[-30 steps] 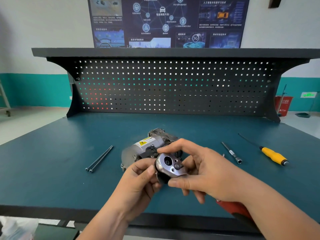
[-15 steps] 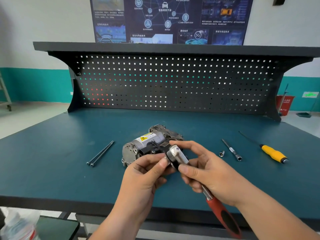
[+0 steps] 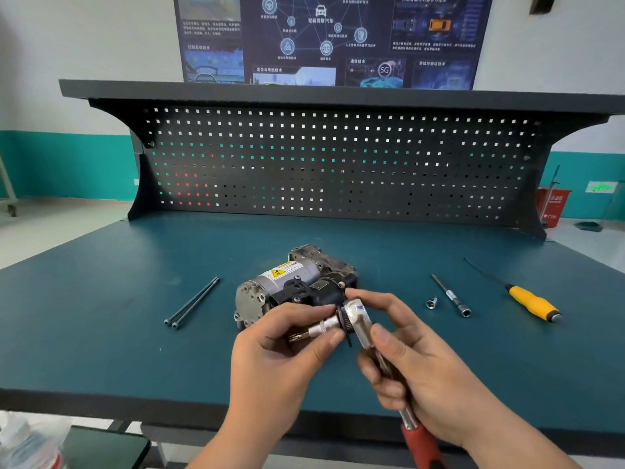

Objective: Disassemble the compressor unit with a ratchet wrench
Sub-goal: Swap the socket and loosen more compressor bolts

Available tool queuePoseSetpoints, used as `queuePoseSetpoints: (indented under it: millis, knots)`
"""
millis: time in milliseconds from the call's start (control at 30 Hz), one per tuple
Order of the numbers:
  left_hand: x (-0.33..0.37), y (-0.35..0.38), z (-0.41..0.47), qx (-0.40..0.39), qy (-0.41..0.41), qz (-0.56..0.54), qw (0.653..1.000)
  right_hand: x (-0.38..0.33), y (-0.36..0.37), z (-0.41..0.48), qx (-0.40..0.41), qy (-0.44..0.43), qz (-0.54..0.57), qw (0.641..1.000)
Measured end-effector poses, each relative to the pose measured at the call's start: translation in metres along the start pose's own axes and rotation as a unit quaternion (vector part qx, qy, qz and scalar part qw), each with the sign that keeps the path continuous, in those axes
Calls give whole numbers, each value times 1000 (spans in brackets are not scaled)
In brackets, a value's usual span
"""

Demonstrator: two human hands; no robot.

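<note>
The grey and black compressor unit [image 3: 297, 286] lies on the blue-green bench, a yellow warning label on its top. In front of it my right hand [image 3: 416, 377] is shut on the ratchet wrench [image 3: 362, 319]; its chrome head is up and its red handle points down past the bench edge. My left hand [image 3: 284, 350] pinches a small chrome socket with a bit [image 3: 318, 330] that sits against the ratchet head's left side. Both hands hover just short of the compressor.
Two long black bolts [image 3: 192, 302] lie left of the compressor. To its right lie a small socket [image 3: 431, 302], an extension bar [image 3: 451, 296] and a yellow-handled screwdriver [image 3: 531, 301]. A dark pegboard [image 3: 338, 164] stands at the bench's back.
The ratchet head has turned from facing me to side-on. The socket with its bit now shows between my left fingers at the head. Both hands have dropped a little toward the bench's front.
</note>
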State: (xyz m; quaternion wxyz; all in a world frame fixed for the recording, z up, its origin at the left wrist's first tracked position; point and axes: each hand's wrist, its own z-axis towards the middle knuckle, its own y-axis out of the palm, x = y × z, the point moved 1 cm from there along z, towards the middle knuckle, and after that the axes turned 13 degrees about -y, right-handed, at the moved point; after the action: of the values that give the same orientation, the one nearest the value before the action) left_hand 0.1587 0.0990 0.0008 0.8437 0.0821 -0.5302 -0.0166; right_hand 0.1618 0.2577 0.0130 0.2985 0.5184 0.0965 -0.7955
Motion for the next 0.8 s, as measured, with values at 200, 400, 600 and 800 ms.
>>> queuePoseSetpoints:
  millis: [200,400,600,800]
  knots:
    - [-2,6,0,-35,-150,-115,981,-4,-3,1,4,-12,-72,997]
    - [1,10,0,-88,-296,-192,931,-7,-6,0,7,1,-125,992]
    - [-6,12,-4,-83,-357,-242,898,-2,-8,-1,17,18,-115,993]
    - [-9,6,-1,-59,-191,-103,974,4,-9,-5,31,36,-54,997]
